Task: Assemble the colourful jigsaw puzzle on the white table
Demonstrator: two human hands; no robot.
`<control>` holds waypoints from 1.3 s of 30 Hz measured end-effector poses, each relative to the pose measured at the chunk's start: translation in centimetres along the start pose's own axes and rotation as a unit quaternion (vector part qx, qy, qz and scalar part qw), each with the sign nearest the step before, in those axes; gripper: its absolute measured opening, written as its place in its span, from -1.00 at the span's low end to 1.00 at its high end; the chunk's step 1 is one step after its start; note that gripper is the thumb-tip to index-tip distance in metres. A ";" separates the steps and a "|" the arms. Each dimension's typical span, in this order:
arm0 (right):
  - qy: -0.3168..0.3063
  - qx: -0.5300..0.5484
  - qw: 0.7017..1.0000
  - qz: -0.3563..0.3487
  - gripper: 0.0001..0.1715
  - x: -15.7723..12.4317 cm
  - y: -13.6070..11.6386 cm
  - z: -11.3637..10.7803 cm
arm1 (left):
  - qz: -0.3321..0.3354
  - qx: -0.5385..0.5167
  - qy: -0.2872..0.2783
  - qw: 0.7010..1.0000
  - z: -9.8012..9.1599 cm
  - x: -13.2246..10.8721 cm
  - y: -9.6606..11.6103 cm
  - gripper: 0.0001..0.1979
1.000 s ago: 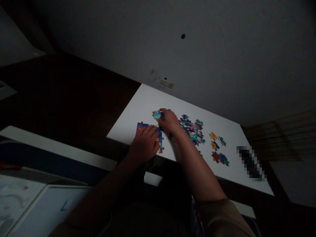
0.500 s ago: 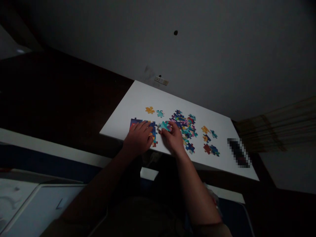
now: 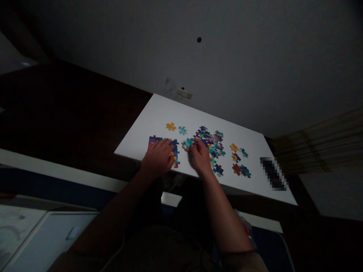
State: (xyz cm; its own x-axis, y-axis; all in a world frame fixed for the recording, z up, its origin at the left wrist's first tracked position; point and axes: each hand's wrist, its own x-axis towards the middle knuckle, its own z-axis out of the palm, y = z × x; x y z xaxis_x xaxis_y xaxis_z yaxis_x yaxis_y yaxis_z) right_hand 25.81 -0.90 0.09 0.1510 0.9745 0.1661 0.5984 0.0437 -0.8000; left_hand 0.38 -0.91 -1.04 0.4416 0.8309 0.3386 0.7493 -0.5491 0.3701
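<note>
On the table (image 3: 167, 109), between assembly (image 3: 176, 151) and pile (image 3: 217, 150): one teal piece (image 3: 187, 143), pinched in my right hand (image 3: 201, 156), left hand (image 3: 157, 156) open flat on the assembly; piece judged light, stiff, tabs creasable, best gripped by opposite edges.

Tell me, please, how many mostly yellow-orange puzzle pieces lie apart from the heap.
2: the first yellow-orange piece is beyond the left hand; the second yellow-orange piece is right of the heap. The left or right hand may hide others.
</note>
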 end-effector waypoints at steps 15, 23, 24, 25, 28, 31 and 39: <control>-0.042 -0.132 0.990 -0.025 -0.42 -1.0 -2.5 -0.3 | -0.009 -0.013 -0.013 1.000 -0.7 0.1 0.4 -0.53; -0.001 -0.231 0.972 -0.047 -0.50 -0.8 -2.9 0.3 | -0.018 -0.013 -0.021 1.000 -1.0 0.2 0.7 -0.53; -0.008 -0.232 0.971 -0.056 -0.50 -0.2 -3.3 0.3 | -0.017 -0.013 -0.024 0.999 -1.0 0.2 0.7 -0.52; -0.021 -0.233 0.970 -0.068 -0.50 0.5 -3.8 0.4 | -0.016 -0.013 -0.025 0.999 -1.1 0.2 0.7 -0.52; -0.070 -0.231 0.963 -0.117 -0.48 3.9 -5.5 1.2 | -0.016 -0.006 -0.021 1.000 -1.1 0.2 0.8 -0.55; -0.117 -0.232 0.954 -0.151 -0.46 8.2 -7.1 2.9 | -0.014 0.002 -0.012 1.000 -1.3 0.2 0.9 -0.59; -0.206 -0.301 0.916 -0.166 -0.38 12.9 -7.6 5.8 | -0.013 -0.003 -0.019 1.000 -1.2 0.1 0.8 -0.58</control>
State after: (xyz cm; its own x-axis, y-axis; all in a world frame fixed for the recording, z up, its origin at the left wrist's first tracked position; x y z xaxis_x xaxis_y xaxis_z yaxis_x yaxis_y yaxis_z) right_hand 18.64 12.57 5.02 -0.3540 0.9352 0.0125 0.9014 0.3447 -0.2619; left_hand 0.44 -1.44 0.31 0.4405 0.8477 0.2954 0.7575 -0.5276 0.3844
